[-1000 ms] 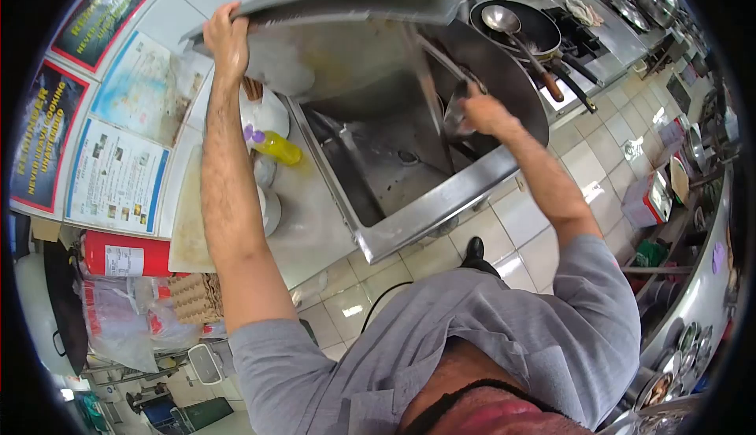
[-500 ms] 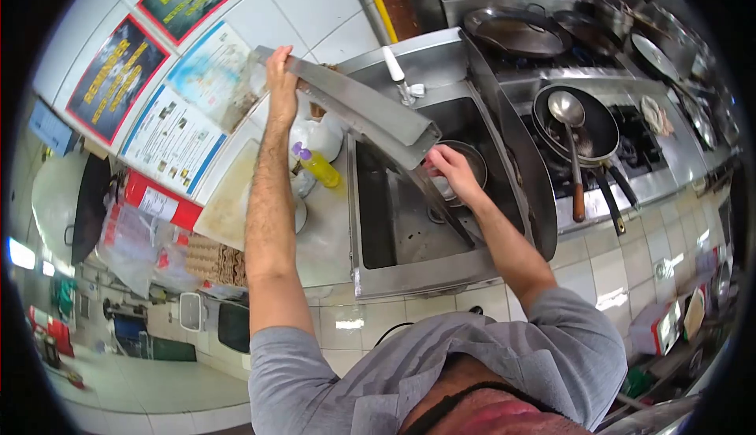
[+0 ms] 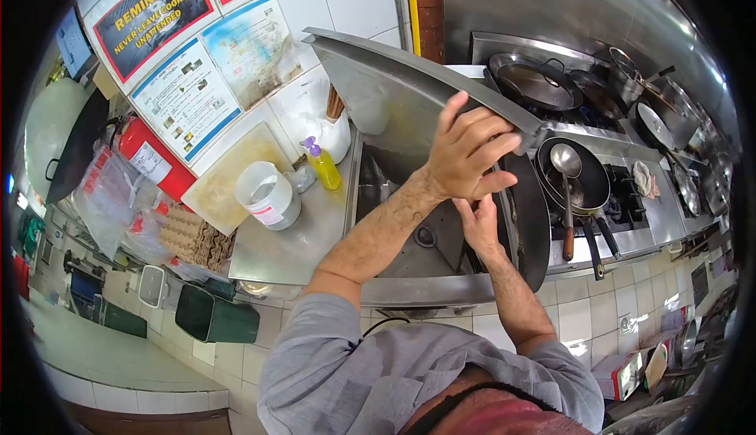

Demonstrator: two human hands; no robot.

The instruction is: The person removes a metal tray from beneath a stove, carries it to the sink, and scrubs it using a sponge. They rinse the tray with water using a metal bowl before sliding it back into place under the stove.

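Observation:
A large stainless steel panel (image 3: 409, 88) with a folded rim stands tilted over the sink (image 3: 429, 289). My left hand (image 3: 476, 148) is open, fingers spread, overlapping the panel near its right end. Just below it, my right hand (image 3: 482, 230) points upward at the panel's lower right part; its fingertips are partly hidden behind my left hand. A round metal drain piece (image 3: 425, 236) shows in the basin beneath my forearm. The panel covers the back of the sink and the tap.
Left of the sink, the steel counter holds a white tub (image 3: 272, 199), a yellow pump bottle (image 3: 323, 169) and a cutting board (image 3: 240, 171). On the right, the stove carries a frying pan (image 3: 591, 171) with a ladle (image 3: 566, 175) and more pans (image 3: 538, 85) behind.
The panel has turned so its broad face shows, its upper end shifting right. My left hand has left the panel's far upper end and moved right, close to my right hand.

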